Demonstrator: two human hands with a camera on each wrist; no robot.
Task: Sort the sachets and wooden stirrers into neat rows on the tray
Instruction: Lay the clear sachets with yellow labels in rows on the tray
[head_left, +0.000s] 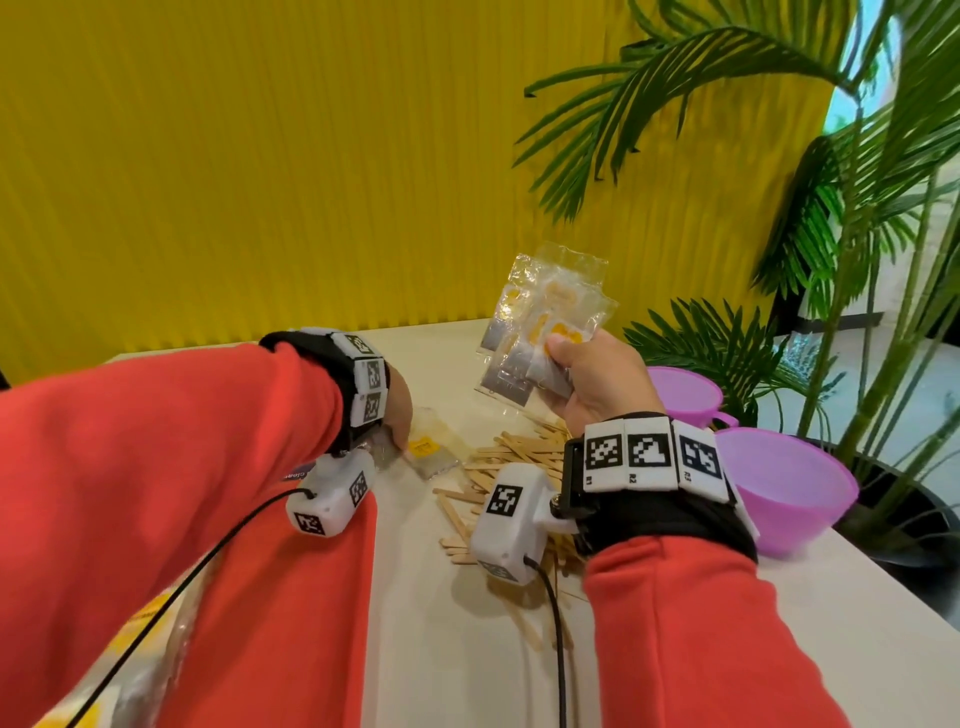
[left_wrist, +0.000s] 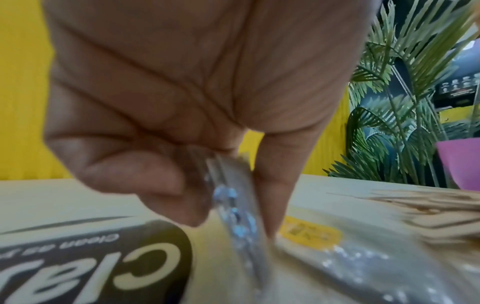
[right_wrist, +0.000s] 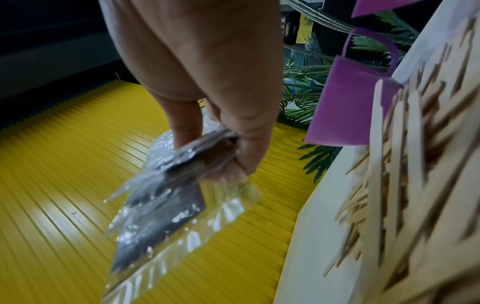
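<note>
My right hand (head_left: 582, 374) is raised above the table and grips a fanned bunch of clear sachets (head_left: 540, 327) with yellow labels; in the right wrist view the same bunch of sachets (right_wrist: 168, 197) hangs from its fingers (right_wrist: 244, 144). My left hand (head_left: 397, 415) is down on the table, pinching a clear sachet (left_wrist: 233, 197) between thumb and fingers, beside another sachet with a yellow label (head_left: 428, 452) lying flat. A loose pile of wooden stirrers (head_left: 498, 467) lies on the table below my right wrist. No tray is visible.
Two purple cups (head_left: 779, 483) (head_left: 685, 392) stand at the table's right edge, with palm plants (head_left: 831, 234) behind. A yellow ribbed wall (head_left: 260, 156) backs the table. A dark printed label (left_wrist: 103, 257) lies under my left hand. More packets (head_left: 130, 649) sit at the lower left.
</note>
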